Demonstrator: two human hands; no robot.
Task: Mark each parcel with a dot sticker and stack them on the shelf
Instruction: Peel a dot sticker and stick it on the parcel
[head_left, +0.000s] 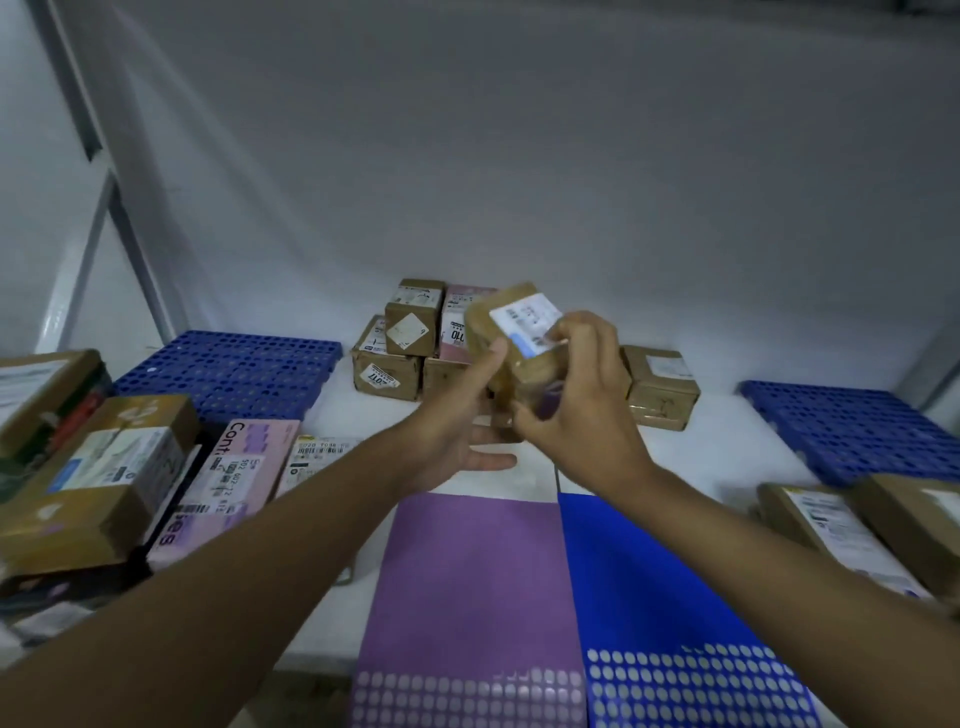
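Observation:
A small brown taped parcel (511, 332) with a white and blue label is held up over the middle of the white shelf (727, 452). My right hand (576, 395) grips its right side, fingers curled round it. My left hand (462, 421) has its thumb against the parcel's left face while the other fingers lie straight underneath. Behind the parcel stands a stack of brown and pink parcels (410, 338). A purple dot sticker sheet (467, 587) and a blue dot sticker sheet (660, 597) lie flat in front of me.
Several loose parcels (114, 467) are piled at the left, and more parcels (872, 525) lie at the right. Blue perforated mats (234, 369) (852, 431) sit at both back sides. One brown parcel (660, 387) stands right of the stack. A grey shelf post (88, 171) rises at the left.

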